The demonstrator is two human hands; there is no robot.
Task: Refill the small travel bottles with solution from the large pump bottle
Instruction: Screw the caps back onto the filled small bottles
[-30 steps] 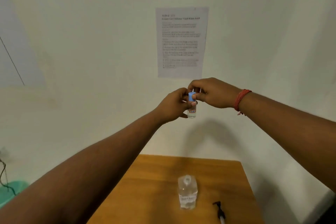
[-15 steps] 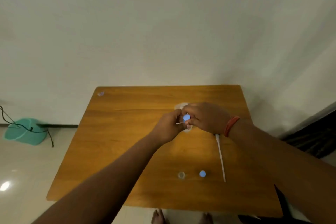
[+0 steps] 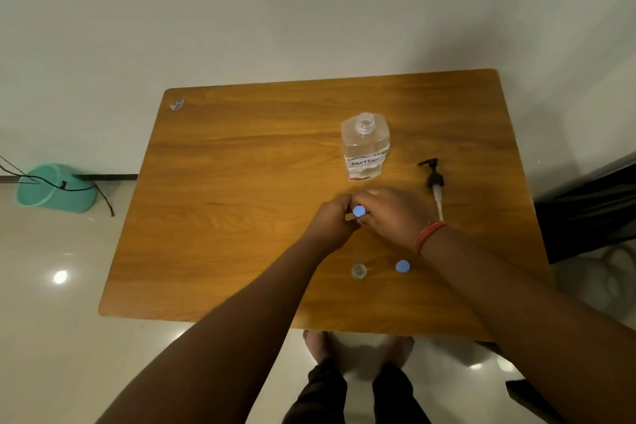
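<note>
Over the middle of the wooden table (image 3: 241, 182) both my hands meet around a small travel bottle with a blue cap (image 3: 359, 211). My left hand (image 3: 332, 220) grips the bottle's body, which is hidden. My right hand (image 3: 390, 212) pinches the cap from the right. Behind them stands the large clear bottle (image 3: 365, 146) with its neck open and a handwritten label. Its black pump head (image 3: 434, 182) with a white tube lies flat to the right. Nearer me stand an uncapped small bottle (image 3: 359, 271) and a loose blue cap (image 3: 402, 266).
The table stands against a white wall. A teal bucket (image 3: 56, 188) with a black cable sits on the tiled floor at the left. A small sticker (image 3: 177, 104) lies at the table's far left corner. My legs and feet show below the front edge.
The view dropped from the wall to the tabletop. My hands came down with the small capped bottle from chest height to just above the table, near the large bottle.
</note>
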